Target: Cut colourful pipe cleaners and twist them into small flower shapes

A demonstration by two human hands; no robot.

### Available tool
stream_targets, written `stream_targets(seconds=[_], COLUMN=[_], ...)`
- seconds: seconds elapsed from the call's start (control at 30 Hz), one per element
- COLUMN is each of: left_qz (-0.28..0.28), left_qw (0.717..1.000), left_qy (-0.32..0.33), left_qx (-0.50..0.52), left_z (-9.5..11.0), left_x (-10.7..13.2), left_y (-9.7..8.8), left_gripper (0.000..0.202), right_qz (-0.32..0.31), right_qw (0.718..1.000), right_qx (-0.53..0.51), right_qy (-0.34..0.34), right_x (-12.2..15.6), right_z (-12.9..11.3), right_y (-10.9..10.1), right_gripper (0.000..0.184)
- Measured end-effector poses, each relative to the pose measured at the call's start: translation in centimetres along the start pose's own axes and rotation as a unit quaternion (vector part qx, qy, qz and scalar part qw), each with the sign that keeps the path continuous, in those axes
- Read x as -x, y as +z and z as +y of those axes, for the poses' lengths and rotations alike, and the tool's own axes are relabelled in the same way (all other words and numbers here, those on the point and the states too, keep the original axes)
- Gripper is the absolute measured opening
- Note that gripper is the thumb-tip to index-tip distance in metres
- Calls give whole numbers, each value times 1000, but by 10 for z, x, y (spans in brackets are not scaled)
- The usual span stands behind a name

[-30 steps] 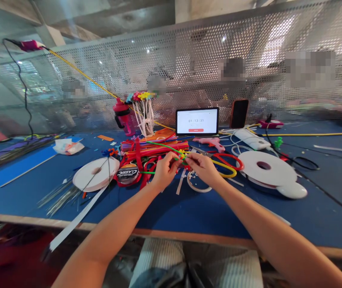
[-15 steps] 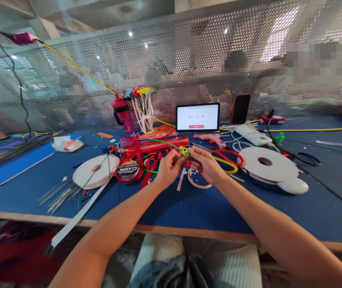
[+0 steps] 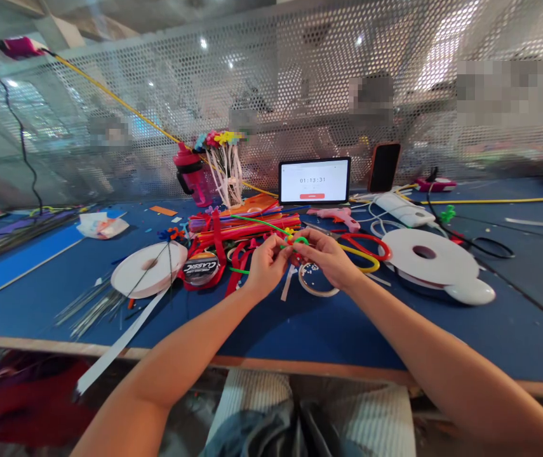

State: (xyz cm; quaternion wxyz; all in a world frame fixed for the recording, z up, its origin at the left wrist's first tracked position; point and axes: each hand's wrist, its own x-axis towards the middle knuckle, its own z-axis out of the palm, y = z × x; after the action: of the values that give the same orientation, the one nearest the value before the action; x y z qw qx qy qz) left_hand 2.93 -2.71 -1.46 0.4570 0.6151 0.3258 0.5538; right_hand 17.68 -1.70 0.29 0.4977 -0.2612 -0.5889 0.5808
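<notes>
Over the middle of the table my left hand [image 3: 268, 265] is closed, its thumb and fingers pinching a green pipe cleaner [image 3: 262, 223]. My right hand [image 3: 327, 256] meets it from the other side, closed on the same pipe cleaner, which bends into a small loop between the fingertips. One long free end of it stretches up and left. Small red and yellow pieces show at the fingertips; whether they are held or lie behind is unclear. Beneath my right hand lies a white ring [image 3: 317, 287]. Red pipe cleaners [image 3: 252, 236] are piled behind my left hand.
White spools stand left [image 3: 133, 270] and right [image 3: 435, 254]. Behind are a tablet [image 3: 314, 181], a phone [image 3: 385, 167], a pink glue gun [image 3: 335, 218], a pink bottle [image 3: 192, 178] and a bunch of small flowers [image 3: 226, 162]. Wires [image 3: 93, 311] lie left, cables right.
The fingers of my right hand have shifted around the green pipe cleaner, and its loop now shows more plainly. The view has moved slightly. Both hands stay close together.
</notes>
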Motion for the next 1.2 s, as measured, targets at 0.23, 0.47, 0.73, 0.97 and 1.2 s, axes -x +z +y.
stream_targets(seconds=[0.23,0.47,0.73,0.97,1.2], left_qz=[-15,-25,-26,-40,-52], left_qw=[998,998,998,999,997], left_qy=[-23,-19,-22,-21,-51], left_qx=[48,51,43,31,28], left_z=[5,5,6,3,5], left_x=[3,0,-2,-1,1], left_y=[4,0,1,1,3], left_gripper=[27,28,28,28,29], right_qz=[-91,-54,10,-3,-5], right_qw=[990,985,998,996,996], right_qx=[96,158,59,-64,-52], right_qy=[-47,-39,-8,60,74], right_x=[-3,-3,-1,1,0], right_z=[-3,-3,-4,-4,-5], right_y=[-12,-16,-9,-6,-6], right_gripper=[23,21,28,27,28])
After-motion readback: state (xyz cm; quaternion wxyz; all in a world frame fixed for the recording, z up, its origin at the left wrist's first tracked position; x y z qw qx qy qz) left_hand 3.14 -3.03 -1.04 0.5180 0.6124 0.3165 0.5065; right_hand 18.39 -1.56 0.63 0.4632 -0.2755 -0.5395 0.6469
